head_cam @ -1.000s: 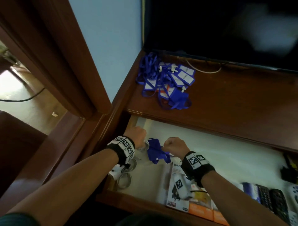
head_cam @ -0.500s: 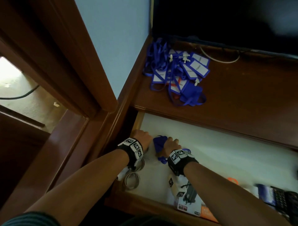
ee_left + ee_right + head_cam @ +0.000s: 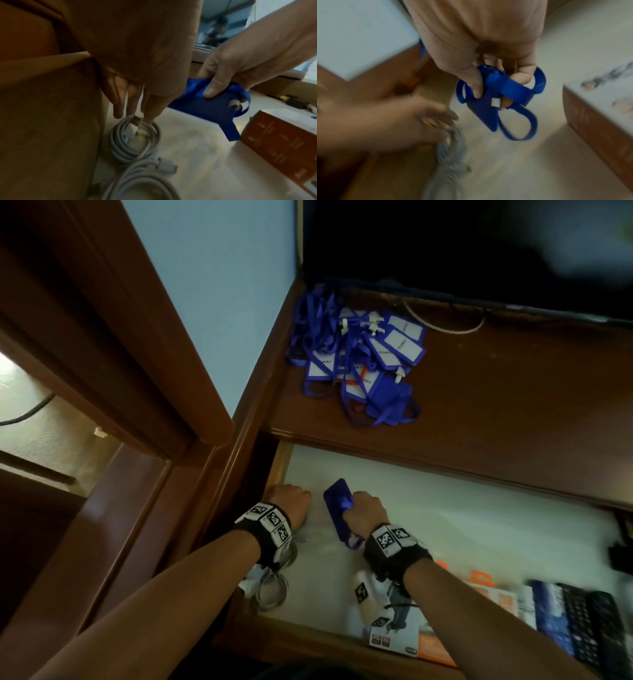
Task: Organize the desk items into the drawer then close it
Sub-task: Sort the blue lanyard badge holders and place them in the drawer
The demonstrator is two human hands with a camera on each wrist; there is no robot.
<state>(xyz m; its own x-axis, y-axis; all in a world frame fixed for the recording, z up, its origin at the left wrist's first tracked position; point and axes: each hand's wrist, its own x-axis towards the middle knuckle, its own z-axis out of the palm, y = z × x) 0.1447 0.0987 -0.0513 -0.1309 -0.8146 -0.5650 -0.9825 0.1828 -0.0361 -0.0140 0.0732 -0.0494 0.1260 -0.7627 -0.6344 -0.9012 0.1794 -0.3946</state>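
Observation:
The drawer (image 3: pixel 445 508) stands open with a pale bottom. My right hand (image 3: pixel 363 510) is curled round a blue badge holder (image 3: pixel 337 505) and its lanyard (image 3: pixel 517 127), holding them just above the drawer's left end. In the right wrist view my thumb and fingers (image 3: pixel 475 86) clamp the strap. My left hand (image 3: pixel 291 499) hangs beside the drawer's left wall, its straight fingers (image 3: pixel 118 108) pointing down and touching a coiled grey cable (image 3: pixel 135 140). A heap of blue badge holders (image 3: pixel 363 354) lies on the desk top (image 3: pixel 496 412) behind.
A second grey cable coil (image 3: pixel 274 594) lies at the drawer's front left. Printed boxes (image 3: pixel 394 631) with orange sides (image 3: pixel 283 143) sit at the front. Dark remotes (image 3: pixel 589 631) fill the right end. A dark screen (image 3: pixel 462 244) stands behind the desk.
My right hand has carried the blue badge holder left and deeper into the drawer. The left hand has stayed by the left wall over the cable.

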